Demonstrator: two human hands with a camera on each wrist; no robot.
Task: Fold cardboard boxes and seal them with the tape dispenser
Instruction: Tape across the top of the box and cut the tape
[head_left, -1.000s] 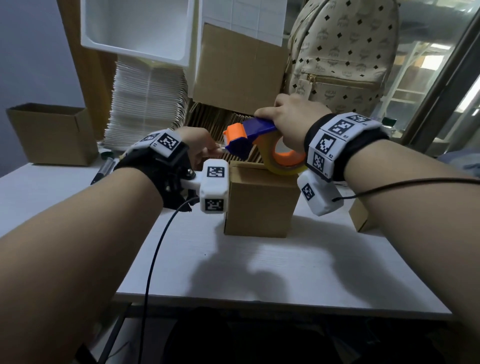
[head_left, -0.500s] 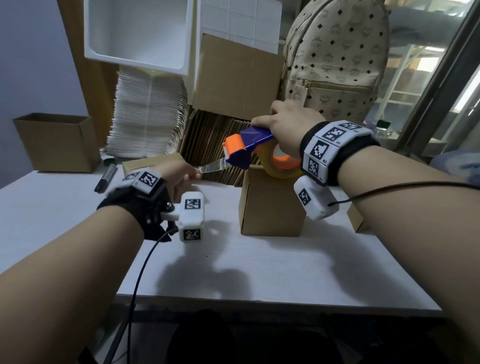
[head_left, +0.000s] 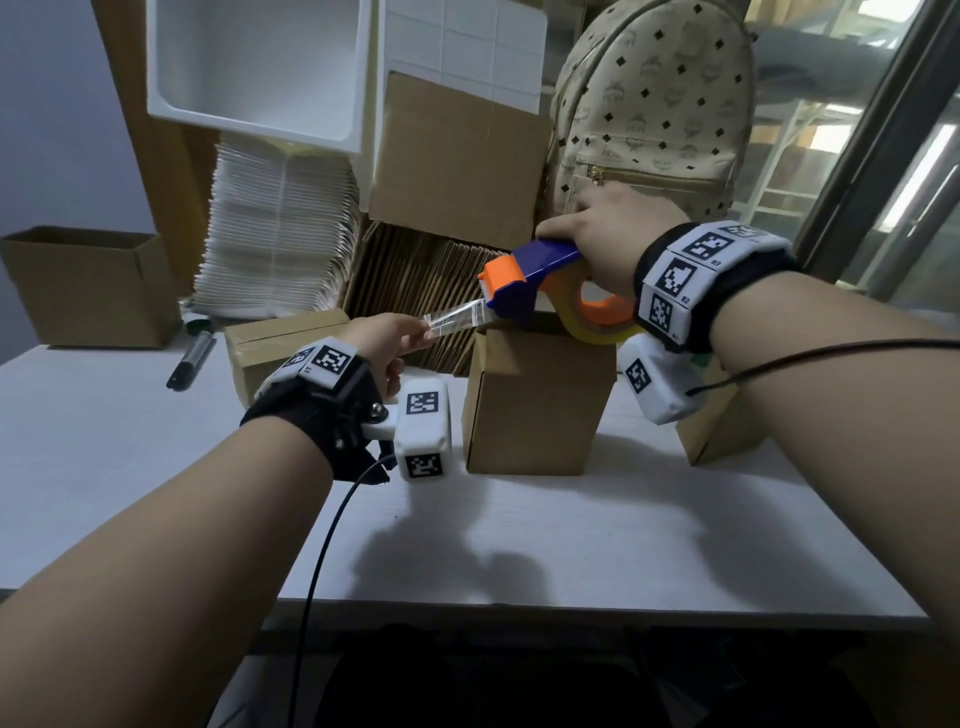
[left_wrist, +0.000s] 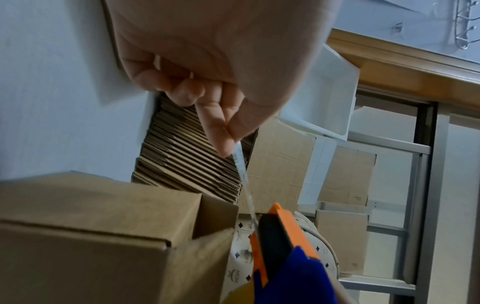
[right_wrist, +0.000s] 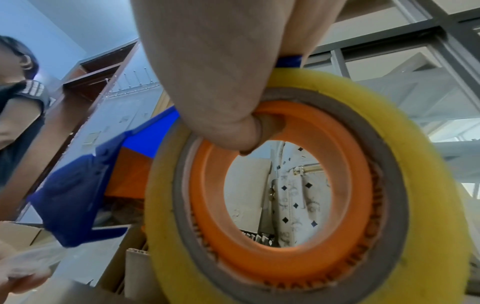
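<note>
White tabletop (head_left: 571, 545) here, pretty cluttered along the far side: a stack of flattened cardboard (head_left: 415, 291), a pile of white padded mailers (head_left: 280, 234), a studded beige backpack (head_left: 654, 104), an open box (head_left: 88, 286) far left and a black marker (head_left: 189, 359) lying near it. Middle of the table sits a small cardboard box (head_left: 540, 405), top flaps folded shut. Right hand (head_left: 608, 234) is wrapped around the blue-and-orange tape dispenser (head_left: 535, 275), holding it just over the box's top, thumb hooked through the orange core of the yellowish roll (right_wrist: 298, 185). Left hand (head_left: 384, 338) sits left of the box, thumb and forefinger pinching the end of the clear tape strip (head_left: 457, 318), which stretches taut from the dispenser's mouth.
</note>
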